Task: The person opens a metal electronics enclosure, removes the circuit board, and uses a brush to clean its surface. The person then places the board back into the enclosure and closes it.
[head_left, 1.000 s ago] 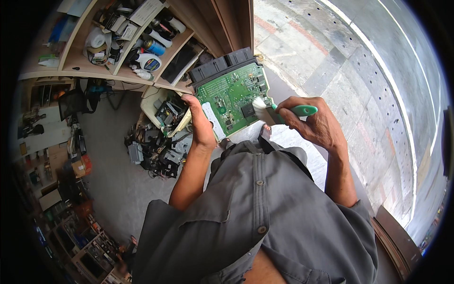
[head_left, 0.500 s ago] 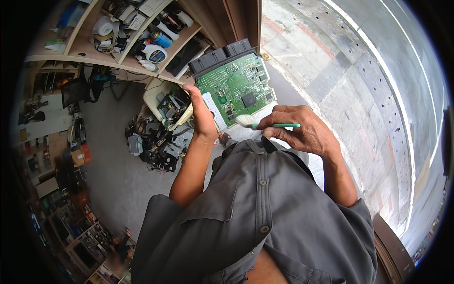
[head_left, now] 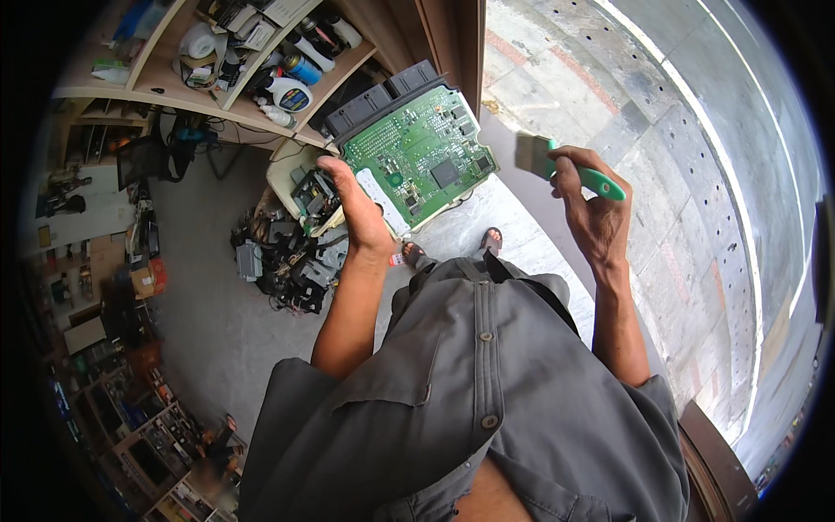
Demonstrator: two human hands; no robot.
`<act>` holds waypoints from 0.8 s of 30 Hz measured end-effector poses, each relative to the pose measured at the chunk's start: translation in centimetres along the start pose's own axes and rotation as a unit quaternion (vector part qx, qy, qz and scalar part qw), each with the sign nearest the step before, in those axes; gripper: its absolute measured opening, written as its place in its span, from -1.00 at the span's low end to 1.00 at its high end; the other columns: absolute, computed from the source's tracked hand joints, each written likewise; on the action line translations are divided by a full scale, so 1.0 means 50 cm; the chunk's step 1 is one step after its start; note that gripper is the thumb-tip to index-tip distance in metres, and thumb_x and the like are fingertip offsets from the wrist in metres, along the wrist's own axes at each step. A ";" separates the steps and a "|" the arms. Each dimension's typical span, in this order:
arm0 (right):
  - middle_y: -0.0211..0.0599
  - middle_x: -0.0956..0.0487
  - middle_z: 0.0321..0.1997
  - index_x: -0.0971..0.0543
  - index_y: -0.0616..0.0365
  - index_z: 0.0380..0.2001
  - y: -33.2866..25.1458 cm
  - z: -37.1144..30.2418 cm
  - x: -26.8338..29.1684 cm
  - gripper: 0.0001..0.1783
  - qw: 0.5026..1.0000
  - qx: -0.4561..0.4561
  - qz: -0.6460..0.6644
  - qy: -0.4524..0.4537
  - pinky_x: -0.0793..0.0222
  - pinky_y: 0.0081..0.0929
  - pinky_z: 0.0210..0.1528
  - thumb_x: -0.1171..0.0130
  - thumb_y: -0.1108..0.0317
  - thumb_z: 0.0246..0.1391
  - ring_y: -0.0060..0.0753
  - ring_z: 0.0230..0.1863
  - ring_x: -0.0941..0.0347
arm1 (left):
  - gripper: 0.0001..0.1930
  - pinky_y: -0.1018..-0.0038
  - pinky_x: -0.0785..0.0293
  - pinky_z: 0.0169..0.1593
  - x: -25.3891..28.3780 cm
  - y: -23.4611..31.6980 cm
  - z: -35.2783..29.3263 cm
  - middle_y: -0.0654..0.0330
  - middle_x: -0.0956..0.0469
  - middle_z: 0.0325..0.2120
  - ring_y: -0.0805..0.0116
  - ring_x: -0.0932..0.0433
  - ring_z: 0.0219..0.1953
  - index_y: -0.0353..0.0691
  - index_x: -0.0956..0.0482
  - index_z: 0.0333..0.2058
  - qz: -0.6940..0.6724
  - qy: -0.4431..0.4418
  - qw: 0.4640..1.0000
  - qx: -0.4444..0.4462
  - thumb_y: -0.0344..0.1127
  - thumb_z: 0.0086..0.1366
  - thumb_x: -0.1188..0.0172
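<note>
My left hand (head_left: 361,209) holds a green circuit board (head_left: 417,161) by its lower left edge. The thumb shows along the near side; the other fingers are hidden beneath. Black connector housings (head_left: 383,97) run along the board's far edge, and a pale strip (head_left: 379,199) lies at its left edge. Off to the right, apart from the board, my right hand (head_left: 596,204) is closed round the green handle of a flat brush (head_left: 600,184). The brush's bristles point left toward the board and look blurred.
A wooden shelf (head_left: 348,65) with bottles and small items stands at the far left. Below it are a pale bin (head_left: 283,174) of electronic parts and a heap of dark parts (head_left: 300,270) on the floor. Paving (head_left: 557,87) lies beyond a ledge on the right.
My right hand has moved up and right with the brush, away from the board's near edge, and the brush has turned. The board has shifted slightly left in my left hand.
</note>
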State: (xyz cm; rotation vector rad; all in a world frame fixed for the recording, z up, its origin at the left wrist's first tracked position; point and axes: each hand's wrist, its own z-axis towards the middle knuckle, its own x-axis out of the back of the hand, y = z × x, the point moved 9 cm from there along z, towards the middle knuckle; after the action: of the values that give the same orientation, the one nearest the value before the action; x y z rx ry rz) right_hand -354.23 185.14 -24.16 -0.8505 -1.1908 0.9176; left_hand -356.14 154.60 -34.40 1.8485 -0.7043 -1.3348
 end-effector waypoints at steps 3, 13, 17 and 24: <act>-0.14 -0.66 -0.34 -0.64 0.27 -0.17 -0.062 -0.034 -0.074 -0.84 0.971 -0.042 0.206 -0.113 -0.50 -0.47 -0.33 -0.22 0.48 0.19 -0.38 -0.40 -0.59 | -0.03 0.28 -0.19 0.36 0.002 -0.013 0.008 0.19 -0.27 0.30 0.21 -0.31 0.26 -0.29 -0.17 0.35 0.023 -0.006 1.000 -0.005 0.52 0.35 0.29; -0.16 -0.68 -0.28 -0.65 0.19 -0.16 0.007 0.020 0.046 -0.85 0.992 0.042 -0.057 0.107 -0.51 -0.48 -0.22 -0.20 0.48 0.22 -0.41 -0.30 -0.61 | -0.05 0.28 -0.21 0.34 0.019 -0.029 -0.009 0.18 -0.30 0.27 0.23 -0.33 0.23 -0.30 -0.21 0.33 0.037 -0.001 0.999 -0.014 0.50 0.37 0.31; -0.20 -0.60 -0.38 -0.61 0.20 -0.13 -0.089 0.009 -0.033 -0.80 0.985 0.140 -0.070 0.073 -0.46 -0.39 -0.36 -0.23 0.53 0.15 -0.34 -0.40 -0.57 | -0.05 0.29 -0.22 0.33 0.024 -0.046 -0.015 0.17 -0.32 0.25 0.25 -0.33 0.22 -0.31 -0.24 0.32 0.039 -0.012 0.999 0.011 0.51 0.37 0.33; -0.23 -0.54 -0.33 -0.61 0.19 -0.16 -0.202 -0.063 -0.182 -0.83 0.940 0.214 0.190 -0.186 -0.46 -0.40 -0.41 -0.26 0.42 0.18 -0.34 -0.43 -0.54 | -0.24 0.48 -0.18 0.29 -0.091 -0.009 -0.070 0.36 -0.32 0.12 0.62 -0.31 0.15 -0.07 -0.24 0.25 0.031 -0.238 0.970 0.045 0.44 0.44 0.42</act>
State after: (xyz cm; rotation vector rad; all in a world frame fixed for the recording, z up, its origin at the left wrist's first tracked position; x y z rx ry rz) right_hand -350.91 172.60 -18.94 -0.5703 -1.0957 1.6445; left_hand -354.23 159.27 -31.63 1.5658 -1.0730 -1.7512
